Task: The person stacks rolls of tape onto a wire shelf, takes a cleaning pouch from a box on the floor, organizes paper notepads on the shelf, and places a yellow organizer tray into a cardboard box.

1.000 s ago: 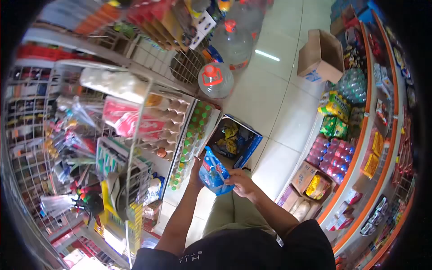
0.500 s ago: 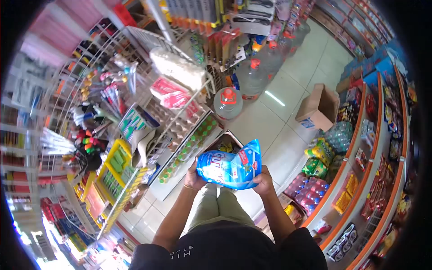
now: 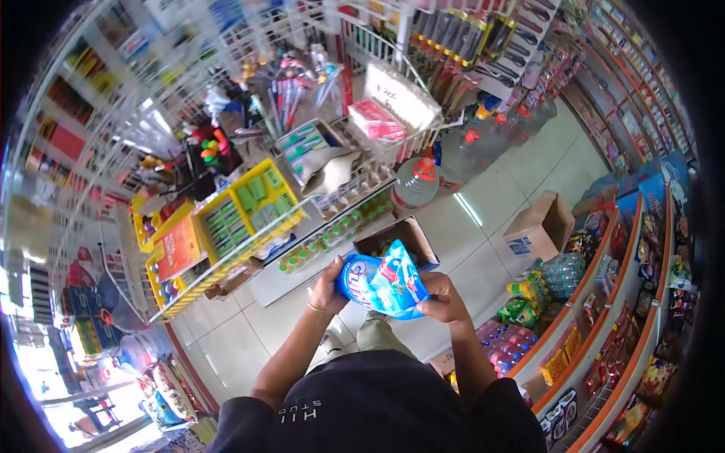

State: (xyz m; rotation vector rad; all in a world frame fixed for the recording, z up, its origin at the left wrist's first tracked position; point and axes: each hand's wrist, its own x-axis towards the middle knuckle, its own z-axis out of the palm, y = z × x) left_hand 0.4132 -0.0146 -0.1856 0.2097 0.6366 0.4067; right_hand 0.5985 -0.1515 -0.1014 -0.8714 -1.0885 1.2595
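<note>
A shiny blue plastic pouch (image 3: pixel 381 285) with white lettering and a red patch is held in front of my body at waist height. My left hand (image 3: pixel 329 288) grips its left end, with the fingers partly hidden. At the lower right corner, my right hand (image 3: pixel 444 297) is closed on the pouch, thumb on top. The pouch's upper corner is folded and points up. Below and beyond it, an open cardboard box (image 3: pixel 419 234) sits on the floor, partly covered by the pouch; its contents are hard to make out.
On the left, a wire rack holds a yellow basket (image 3: pixel 198 219) of small boxes. Bottles with green caps (image 3: pixel 332 235) line its base. Large clear jugs (image 3: pixel 417 183) stand on the tiled floor. An open carton (image 3: pixel 540 226) and orange-edged shelves (image 3: pixel 604 279) are at the right.
My view has turned toward the left, so the rack and yellow basket show more fully. The pouch has tilted, its right side lower, and both hands still hold it.
</note>
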